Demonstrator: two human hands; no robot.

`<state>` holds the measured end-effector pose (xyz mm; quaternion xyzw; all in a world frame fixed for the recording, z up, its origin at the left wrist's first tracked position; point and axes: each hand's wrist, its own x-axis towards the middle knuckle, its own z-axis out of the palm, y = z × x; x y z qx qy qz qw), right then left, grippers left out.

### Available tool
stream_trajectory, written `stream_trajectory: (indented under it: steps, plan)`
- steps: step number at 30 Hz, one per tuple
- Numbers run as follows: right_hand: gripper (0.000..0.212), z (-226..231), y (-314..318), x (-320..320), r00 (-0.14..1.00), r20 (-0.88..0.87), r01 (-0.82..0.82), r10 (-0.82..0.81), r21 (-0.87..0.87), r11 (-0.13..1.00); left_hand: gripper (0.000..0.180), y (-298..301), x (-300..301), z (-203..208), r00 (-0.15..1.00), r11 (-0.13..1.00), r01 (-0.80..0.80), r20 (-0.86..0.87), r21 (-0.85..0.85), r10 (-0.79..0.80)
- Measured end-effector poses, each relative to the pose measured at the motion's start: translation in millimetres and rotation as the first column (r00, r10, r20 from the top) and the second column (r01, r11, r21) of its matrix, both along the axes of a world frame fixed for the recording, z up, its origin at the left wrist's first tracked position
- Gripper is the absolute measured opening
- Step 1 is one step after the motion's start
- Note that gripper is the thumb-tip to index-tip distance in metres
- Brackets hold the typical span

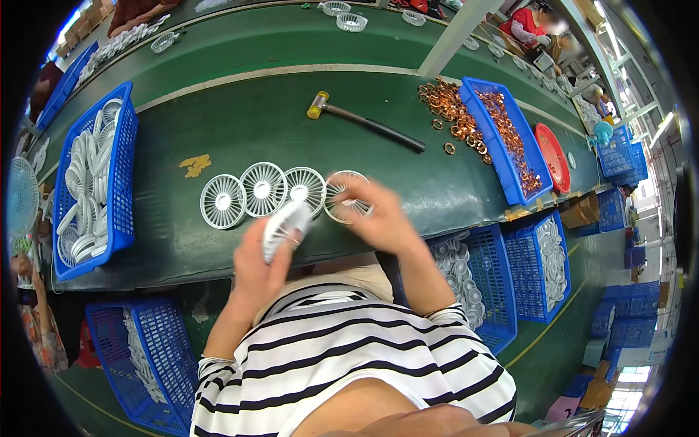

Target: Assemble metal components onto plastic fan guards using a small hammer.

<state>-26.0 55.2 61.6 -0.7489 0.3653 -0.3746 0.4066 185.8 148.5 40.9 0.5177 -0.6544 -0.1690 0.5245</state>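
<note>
Three round white fan grilles with radial slats lie in a row on the green table: the leftmost grille (223,202), a second grille (263,190) and a third grille (300,189), their rims touching or slightly overlapping. At the right end of the row, my right hand (380,217) has its fingers closed over the right side of another grille (336,195). My left hand (255,264) grips a tilted white grille (284,224) in front of the row. That piece is smeared by motion, and whether several are stacked there I cannot tell.
A yellow-headed hammer (364,124) lies beyond the row. Copper-coloured rings (455,109) are heaped beside a blue tray (520,191), near a red tray (551,156). A blue basket (125,182) of white parts stands left. More baskets (502,291) stand below the table edge.
</note>
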Motion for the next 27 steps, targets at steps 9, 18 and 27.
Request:
stream_trajectory:
  steps: [9, 18, 27]
  plan:
    - [0.024, -54, -115, -175, 0.391, -0.528, 0.479, -0.754, -0.583, 0.656, 0.033, -20, 90, -15, 0.668, 0.678, -0.706, 0.125, -0.204, 0.733]
    - [0.012, -60, -123, -173, 0.615, -0.42, 0.473, -0.668, -0.481, 0.738, 0.027, 2, 119, 11, 0.771, 0.767, -0.539, 0.163, -0.349, 0.616]
    - [0.016, -80, -137, -220, 0.736, -0.183, 0.67, -0.652, 0.054, 0.741, 0.033, 22, 299, 70, 0.115, 0.281, -0.953, 0.721, -0.115, 0.684]
